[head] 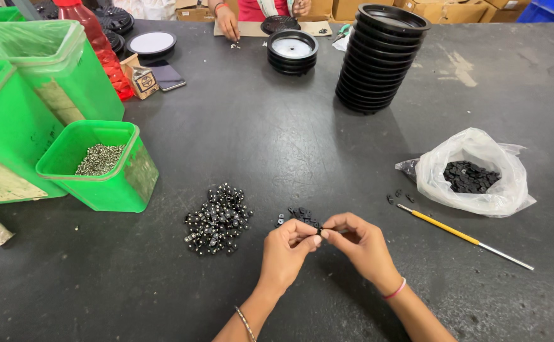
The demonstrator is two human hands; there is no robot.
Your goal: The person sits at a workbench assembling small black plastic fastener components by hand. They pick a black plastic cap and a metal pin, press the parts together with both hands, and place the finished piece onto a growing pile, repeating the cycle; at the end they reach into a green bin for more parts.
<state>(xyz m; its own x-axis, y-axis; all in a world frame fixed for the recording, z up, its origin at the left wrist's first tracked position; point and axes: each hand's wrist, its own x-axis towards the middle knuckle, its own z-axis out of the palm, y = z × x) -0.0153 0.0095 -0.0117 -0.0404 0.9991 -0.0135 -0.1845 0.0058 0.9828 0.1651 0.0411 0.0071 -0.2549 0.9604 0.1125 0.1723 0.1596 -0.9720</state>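
My left hand (287, 252) and my right hand (360, 244) meet fingertip to fingertip low in the middle of the dark table (277, 139). Between the pinched fingers is a small black part (319, 230); each hand grips an end of it. Just beyond the hands lies a small cluster of black parts (299, 216). Left of that sits a larger pile of black pieces with silver tips (217, 220).
A small green bin of silver screws (99, 166) stands left, with bigger green bins (49, 69) behind. Right: a clear bag of black parts (473, 174) and a yellow-handled tool (460, 236). Far side: a stack of black round trays (381, 57) and another person's hand (228, 24).
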